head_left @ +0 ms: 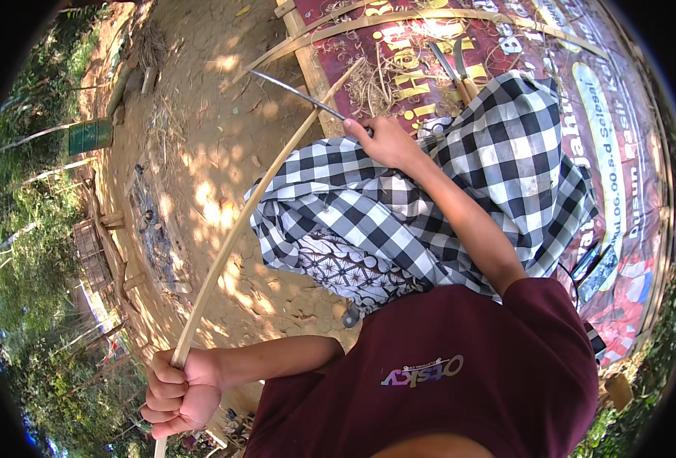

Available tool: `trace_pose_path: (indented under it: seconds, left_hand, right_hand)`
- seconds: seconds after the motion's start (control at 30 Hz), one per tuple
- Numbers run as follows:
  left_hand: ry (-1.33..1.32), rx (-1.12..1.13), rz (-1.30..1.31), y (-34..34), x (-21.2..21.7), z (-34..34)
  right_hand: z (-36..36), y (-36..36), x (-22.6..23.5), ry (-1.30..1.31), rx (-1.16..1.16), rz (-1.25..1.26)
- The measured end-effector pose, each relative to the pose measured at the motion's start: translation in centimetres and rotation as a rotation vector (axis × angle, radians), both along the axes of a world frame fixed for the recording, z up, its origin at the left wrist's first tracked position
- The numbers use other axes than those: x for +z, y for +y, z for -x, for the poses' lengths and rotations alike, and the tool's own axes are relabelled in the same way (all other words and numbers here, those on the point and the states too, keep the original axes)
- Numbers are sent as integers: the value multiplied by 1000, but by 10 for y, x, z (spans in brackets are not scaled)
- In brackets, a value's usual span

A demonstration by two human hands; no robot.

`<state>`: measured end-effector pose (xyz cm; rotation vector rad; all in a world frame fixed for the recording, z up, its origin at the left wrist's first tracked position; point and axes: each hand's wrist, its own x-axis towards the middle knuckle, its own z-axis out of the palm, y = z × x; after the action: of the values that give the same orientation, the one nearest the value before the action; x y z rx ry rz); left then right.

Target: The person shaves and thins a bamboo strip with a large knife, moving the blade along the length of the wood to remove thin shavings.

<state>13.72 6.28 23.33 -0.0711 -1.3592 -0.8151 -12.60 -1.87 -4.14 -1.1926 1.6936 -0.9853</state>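
My left hand is closed in a fist around a long, pale bamboo strip at the lower left. The strip bows slightly and runs up across the view to a narrow tip above my lap. My right hand grips a knife, its handle mostly hidden in my fingers. The slim dark knife blade points up and left, crossing the strip near its far end and seeming to touch it. Black-and-white checked cloth covers my legs beneath the right forearm.
Curled shavings litter a printed maroon banner under me. Two blades with wooden handles lie beyond my right hand. Another long bamboo strip arches across the far side. Dirt ground and greenery spread to the left.
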Motion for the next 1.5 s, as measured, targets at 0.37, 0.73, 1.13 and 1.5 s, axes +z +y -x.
trace_pose_path:
  seconds: [0.37,0.73,1.13,1.5]
  left_hand:
    - [57,111,-16,-3,3,-5]
    - [102,21,-27,2,1,2]
    - [56,-43,-17,-4,-2,-8]
    - [118,-30,-30,0,-5,-9]
  right_hand:
    - [-11,9,-1,31,59,103]
    - [-11,15,20,8,178,136]
    - [-7,14,26,33,161,6]
    - [-7,0,11,42,58,31]
